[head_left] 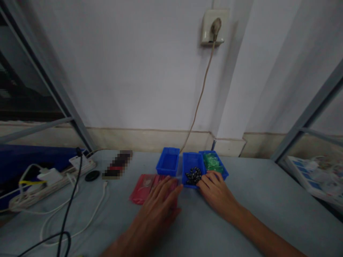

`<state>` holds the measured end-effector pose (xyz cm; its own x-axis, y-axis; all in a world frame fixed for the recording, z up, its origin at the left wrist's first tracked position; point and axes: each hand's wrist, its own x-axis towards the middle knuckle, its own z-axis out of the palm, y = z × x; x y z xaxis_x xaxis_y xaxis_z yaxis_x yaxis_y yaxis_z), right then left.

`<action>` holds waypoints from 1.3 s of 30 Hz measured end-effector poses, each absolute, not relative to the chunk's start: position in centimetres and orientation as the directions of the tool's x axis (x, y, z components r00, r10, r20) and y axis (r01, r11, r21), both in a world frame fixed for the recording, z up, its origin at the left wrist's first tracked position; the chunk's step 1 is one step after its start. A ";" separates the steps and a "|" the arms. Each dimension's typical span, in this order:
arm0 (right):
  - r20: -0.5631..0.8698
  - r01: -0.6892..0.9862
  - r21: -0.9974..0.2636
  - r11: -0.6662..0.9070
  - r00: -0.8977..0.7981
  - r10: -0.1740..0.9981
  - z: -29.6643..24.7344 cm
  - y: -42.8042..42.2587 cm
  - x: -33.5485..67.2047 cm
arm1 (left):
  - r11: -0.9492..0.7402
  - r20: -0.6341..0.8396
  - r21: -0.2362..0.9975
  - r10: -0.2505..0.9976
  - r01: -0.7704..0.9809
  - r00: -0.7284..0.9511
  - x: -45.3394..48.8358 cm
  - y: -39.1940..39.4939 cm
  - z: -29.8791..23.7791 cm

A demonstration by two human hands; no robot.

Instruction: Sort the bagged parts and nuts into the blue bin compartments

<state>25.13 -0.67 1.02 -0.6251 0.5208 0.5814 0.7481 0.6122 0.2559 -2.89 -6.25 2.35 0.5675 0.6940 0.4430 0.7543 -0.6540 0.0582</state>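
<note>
My left hand (162, 196) lies over a pink plastic bag (143, 187), palm down, with fingers stretched out and the thumb apart. It covers the bag's right part, and the hand is slightly blurred. At the front right corner of a blue bin (187, 162) is my right hand (215, 189), its fingers bent and close together; whatever they hold, if anything, is hidden. Small shiny black pieces (193, 175) lie in that bin. Just beyond my right fingers, another blue bin (225, 173) contains green plastic packets (212, 162).
A third blue bin (167, 160) stands left of the other two. On the left are a power strip (53, 185), loose cables (68, 210), a black round disc (92, 175) and a pixelated object (118, 166). A tray with plastic bags (318, 178) stands at far right.
</note>
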 end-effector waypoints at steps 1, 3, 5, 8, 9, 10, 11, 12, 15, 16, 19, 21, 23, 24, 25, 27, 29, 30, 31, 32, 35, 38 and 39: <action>0.576 0.743 0.266 0.615 -0.634 0.516 1.0 -0.8 25.0 | -0.656 0.436 0.096 0.704 0.749 0.561 -2.5 -5.8 3.0; 0.568 0.726 0.288 0.624 -0.655 0.499 1.0 -0.9 24.9 | -0.659 0.405 0.124 0.716 0.742 0.568 -1.7 -5.0 4.2; 0.558 0.703 0.311 0.639 -0.680 0.476 1.1 -1.1 24.8 | -0.644 0.348 0.099 0.737 0.759 0.579 -0.8 -4.2 5.1; 0.563 0.688 0.331 0.646 -0.693 0.450 1.3 -1.2 24.7 | -0.621 0.253 0.052 0.766 0.782 0.591 0.4 -3.0 5.5; 0.568 0.688 0.333 0.645 -0.693 0.445 1.4 -1.3 24.7 | -0.627 0.241 0.046 0.762 0.777 0.601 0.7 -2.6 5.4; 0.568 0.687 0.334 0.645 -0.693 0.443 1.5 -1.4 24.7 | -0.635 0.244 0.049 0.756 0.771 0.607 0.9 -2.2 5.2; 0.564 0.684 0.335 0.648 -0.696 0.444 1.6 -1.4 24.7 | -0.640 0.254 0.059 0.752 0.766 0.609 1.1 -1.9 5.0; 0.558 0.680 0.335 0.653 -0.701 0.444 1.6 -1.5 24.6 | -0.641 0.259 0.072 0.752 0.764 0.606 1.3 -1.6 4.7; 0.545 0.667 0.336 0.665 -0.713 0.441 1.6 -1.7 24.5 | -0.630 0.256 0.100 0.764 0.770 0.592 1.6 -0.9 4.0; 0.543 0.663 0.338 0.668 -0.717 0.437 1.6 -1.7 24.5 | -0.629 0.259 0.104 0.765 0.771 0.589 1.7 -0.7 3.9; 0.556 0.672 0.332 0.662 -0.706 0.438 1.6 -1.5 24.8 | -0.635 0.277 0.157 0.763 0.756 0.584 1.8 -0.4 3.8; 0.595 0.690 0.307 0.655 -0.677 0.434 1.6 -1.3 25.1 | -0.629 0.293 0.219 0.772 0.746 0.565 1.9 -0.4 3.8; 0.664 0.711 0.247 0.659 -0.619 0.420 1.9 -1.2 25.5 | -0.621 0.320 0.275 0.779 0.734 0.540 1.8 -0.5 3.8; 0.702 0.718 0.196 0.667 -0.578 0.416 2.0 -1.3 25.6 | -0.623 0.343 0.299 0.777 0.723 0.528 1.8 -0.5 3.8; 0.738 0.723 0.130 0.679 -0.527 0.420 2.2 -1.4 25.7 | -0.627 0.368 0.323 0.773 0.709 0.517 1.8 -0.6 3.7; 0.792 0.708 -0.051 0.704 -0.401 0.461 2.7 -1.7 25.8 | -0.626 0.415 0.378 0.773 0.682 0.480 1.8 -0.8 3.6; 0.800 0.639 -0.285 0.715 -0.252 0.544 2.9 -1.8 25.7 | -0.610 0.458 0.434 0.783 0.663 0.421 1.8 -1.0 3.5; 0.786 0.578 -0.410 0.706 -0.169 0.595 2.9 -1.7 25.6 | -0.605 0.476 0.452 0.785 0.656 0.396 1.9 -1.1 3.4; 0.751 0.504 -0.531 0.681 -0.092 0.653 2.8 -1.5 25.5 | -0.608 0.496 0.458 0.780 0.649 0.381 2.0 -1.2 3.4; 0.705 0.422 -0.636 0.646 -0.022 0.709 2.6 -1.3 25.3 | -0.619 0.516 0.453 0.769 0.642 0.378 2.1 -1.3 3.3; 0.531 0.230 -0.828 0.511 0.029 0.847 1.7 -0.3 24.8 | -0.661 0.556 0.398 0.725 0.636 0.406 2.2 -1.2 3.2; 0.431 0.086 -0.898 0.432 -0.037 0.902 1.1 0.6 24.4 | -0.668 0.555 0.358 0.714 0.652 0.427 2.2 -1.1 3.0; 0.408 0.055 -0.910 0.410 -0.049 0.912 1.0 0.8 24.4 | -0.665 0.550 0.352 0.716 0.659 0.430 2.2 -1.1 2.8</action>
<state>24.36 0.76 1.05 -0.0489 0.9118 0.4076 0.0550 0.4100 -0.9104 2.17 -1.10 2.84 0.4298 0.7164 0.5497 0.6588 -0.6651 0.3517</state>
